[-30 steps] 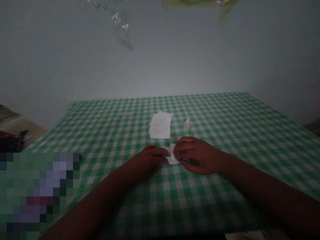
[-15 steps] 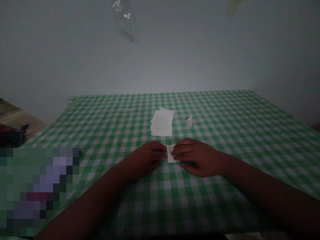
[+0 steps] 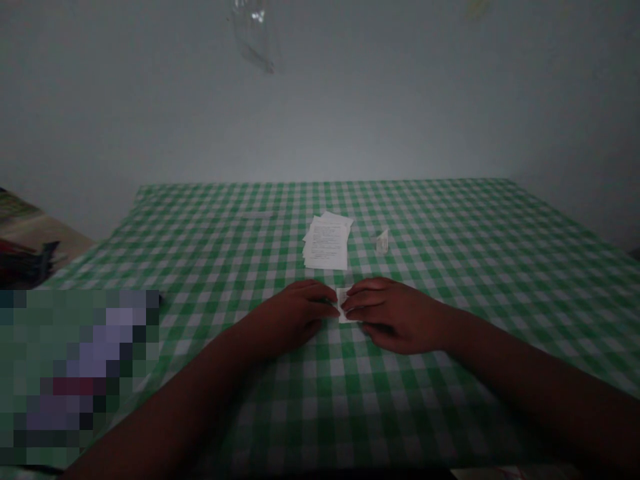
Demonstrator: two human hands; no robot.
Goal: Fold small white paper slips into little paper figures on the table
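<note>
A small folded piece of white paper [image 3: 343, 313] lies on the checked cloth between my two hands. My left hand [image 3: 300, 313] comes in from the left, its fingers bent and closed at the paper's left edge. My right hand [image 3: 393, 315] lies over the right part of the paper, fingertips pressing it and hiding much of it. Just beyond the hands rests a fanned stack of printed sheets [image 3: 327, 245]. To the right of that stack stands a small folded paper piece [image 3: 383, 242] with a pointed top.
A green and white checked tablecloth [image 3: 450, 227] covers the table, which meets a grey wall [image 3: 350, 107]. A clear strip [image 3: 257, 215] lies at the back left. Clear plastic [image 3: 254, 37] hangs on the wall. A blurred-out block [image 3: 75, 380] covers the lower left.
The view has shifted slightly, so the stack and the pointed paper piece appear a little higher and further right. Both hands keep nearly the same pose at the folded paper.
</note>
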